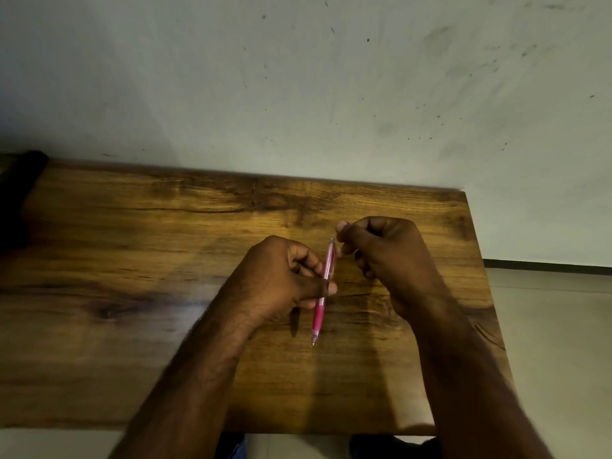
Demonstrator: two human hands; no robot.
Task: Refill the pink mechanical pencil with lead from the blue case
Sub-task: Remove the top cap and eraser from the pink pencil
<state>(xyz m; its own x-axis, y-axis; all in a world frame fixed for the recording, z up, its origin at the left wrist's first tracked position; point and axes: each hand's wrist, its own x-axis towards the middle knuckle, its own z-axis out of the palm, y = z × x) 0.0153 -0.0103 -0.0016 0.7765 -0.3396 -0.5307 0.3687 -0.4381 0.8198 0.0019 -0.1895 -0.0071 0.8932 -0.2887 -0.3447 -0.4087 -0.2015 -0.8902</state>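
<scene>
Pink translucent plastic mechanical pencil (pixel 323 291), pinched mid-barrel by left hand (pixel 281 279) above wooden desk (pixel 132 260) toward its right edge; right hand (pixel 381 250) pinched by the top end, contents indiscernible; blue case unseen; refill apparently under way.

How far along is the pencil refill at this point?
Done: the left hand holds the pink pencil off the wooden table, tip toward the person. In hand: the right hand pinches at its far end; whether it holds lead is too small to tell. Left: unclear; no blue case is in view.
</scene>
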